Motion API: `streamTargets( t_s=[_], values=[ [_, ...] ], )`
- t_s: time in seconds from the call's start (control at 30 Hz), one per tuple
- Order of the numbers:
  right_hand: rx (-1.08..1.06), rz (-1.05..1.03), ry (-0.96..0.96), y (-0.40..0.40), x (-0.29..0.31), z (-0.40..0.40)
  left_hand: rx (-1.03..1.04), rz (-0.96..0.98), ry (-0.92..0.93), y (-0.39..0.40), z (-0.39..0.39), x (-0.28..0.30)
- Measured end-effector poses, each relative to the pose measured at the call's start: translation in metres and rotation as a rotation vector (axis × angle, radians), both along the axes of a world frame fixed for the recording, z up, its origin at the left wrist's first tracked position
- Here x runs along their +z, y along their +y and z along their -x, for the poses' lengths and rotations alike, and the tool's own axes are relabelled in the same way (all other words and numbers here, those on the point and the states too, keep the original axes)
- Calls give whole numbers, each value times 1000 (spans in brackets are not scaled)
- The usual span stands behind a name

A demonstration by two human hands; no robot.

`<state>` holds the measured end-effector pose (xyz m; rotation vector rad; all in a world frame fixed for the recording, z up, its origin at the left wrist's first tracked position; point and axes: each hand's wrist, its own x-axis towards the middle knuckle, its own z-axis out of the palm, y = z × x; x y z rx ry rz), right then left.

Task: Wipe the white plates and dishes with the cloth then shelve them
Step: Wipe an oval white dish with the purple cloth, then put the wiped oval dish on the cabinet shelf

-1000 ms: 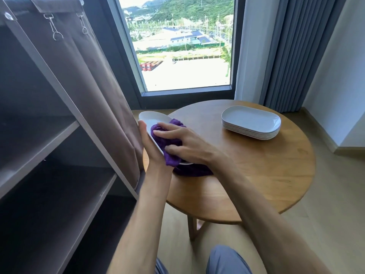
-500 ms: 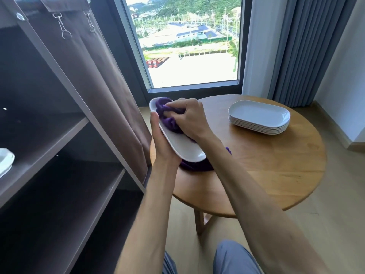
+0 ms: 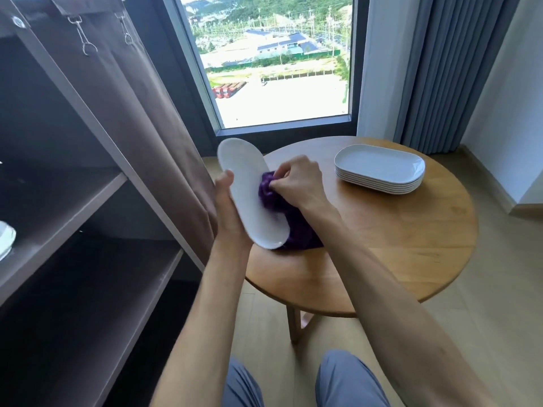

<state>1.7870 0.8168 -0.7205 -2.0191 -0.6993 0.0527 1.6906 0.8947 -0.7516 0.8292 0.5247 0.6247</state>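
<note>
the left hand (image 3: pixel 232 212) is gripping the tilted plate (image 3: pixel 249 195) while the right hand (image 3: pixel 296 183), bunching the cloth (image 3: pixel 269 192), is wiping it; shelving probably comes next.

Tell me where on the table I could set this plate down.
The table's near right part, in front of the plate stack, is bare wood. So is the strip between the stack and the right hand. The left edge is crowded: held plate, cloth and left hand.
</note>
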Motion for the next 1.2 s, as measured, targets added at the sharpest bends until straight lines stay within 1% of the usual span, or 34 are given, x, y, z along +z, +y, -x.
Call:
streamTargets(
  t_s=[0.07,0.13,0.2,0.27,0.33,0.4,0.43,0.5,0.57,0.6,0.67,0.7,0.73,0.77,0.8,0.83,0.87,0.9,0.93,0.97,1.0,1.03,1.1,1.13,1.2],
  values=[
    [-106,-107,-45,6,12,-5,-45,-122,-21,-15,1,1],
    [-101,-175,-20,9,24,-11,-161,-135,-113,-29,0,-1],
    [24,-271,37,7,30,-11,-171,-126,-143,-32,-10,11],
    [202,-327,46,2,31,-2,-79,-150,-132,-23,-22,23],
    [369,-325,49,-6,28,3,-6,-104,-119,-11,-29,25],
    [472,-298,95,-16,21,3,19,-93,-28,0,-32,22],
    [496,-251,122,-22,16,2,15,-99,31,6,-31,23],
    [518,-69,137,-35,4,-1,21,-143,69,15,-29,26],
    [454,173,73,-43,-6,-5,75,-307,109,16,-30,29],
    [374,294,50,-44,-11,-10,129,-374,126,15,-30,29],
    [150,545,28,-46,-16,-15,264,-414,106,12,-28,30],
    [48,621,9,-46,-16,-14,338,-404,76,12,-26,33],
    [-23,621,-17,-45,-16,-11,401,-389,46,12,-24,35],
    [-72,534,-38,-44,-15,-7,450,-378,25,13,-23,39],
    [-102,371,-36,-41,-14,-3,493,-368,12,16,-22,43],
    [-103,164,25,-39,-12,2,533,-363,-1,18,-21,47],
    [-74,-53,164,-36,-11,7,567,-369,-20,18,-22,51],
    [-3,-226,363,-33,-7,12,602,-391,-32,17,-22,53],
    [91,-346,580,-28,-6,17,635,-428,-38,14,-22,54],
    [189,-440,773,-24,-7,21,660,-481,-32,10,-22,55],
    [270,-508,907,-19,-6,25,672,-548,-14,5,-19,56],
    [309,-564,983,-15,-6,28,665,-620,14,1,-15,55],
    [274,-667,1059,-6,-2,32,630,-728,64,0,-3,53],
    [224,-712,1071,-1,0,32,606,-748,68,1,6,52],
    [146,-755,1029,12,6,30,574,-783,44,8,29,50]
  ],
)
